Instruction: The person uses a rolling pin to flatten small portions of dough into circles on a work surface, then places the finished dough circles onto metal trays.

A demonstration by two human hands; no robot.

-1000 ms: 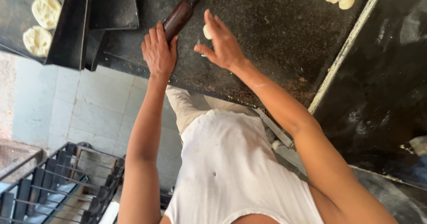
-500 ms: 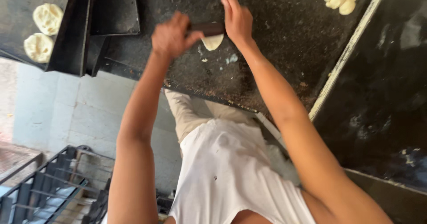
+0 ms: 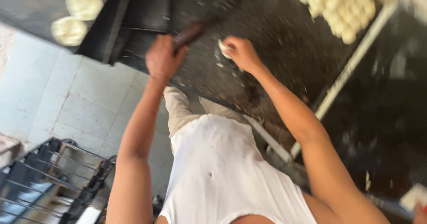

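My left hand (image 3: pixel 161 58) is closed around the near end of a dark wooden rolling pin (image 3: pixel 192 32), which angles up to the right over the dark speckled counter (image 3: pixel 267 24). To its right, my right hand (image 3: pixel 240 51) grips a small pale piece of dough (image 3: pixel 223 48) against the counter. The pin and the dough are a short way apart. The frame is blurred by motion.
A cluster of several dough balls (image 3: pixel 339 10) lies at the counter's far right. Two flat dough rounds (image 3: pixel 75 17) rest on a dark tray at upper left. Pale floor tiles (image 3: pixel 66 95) show below, and a black metal rack (image 3: pixel 49 179) stands at lower left.
Both hands were on the rolling pin over the dough half a second ago. Now the right hand has left the pin and holds the dough, while the left hand alone holds the pin.
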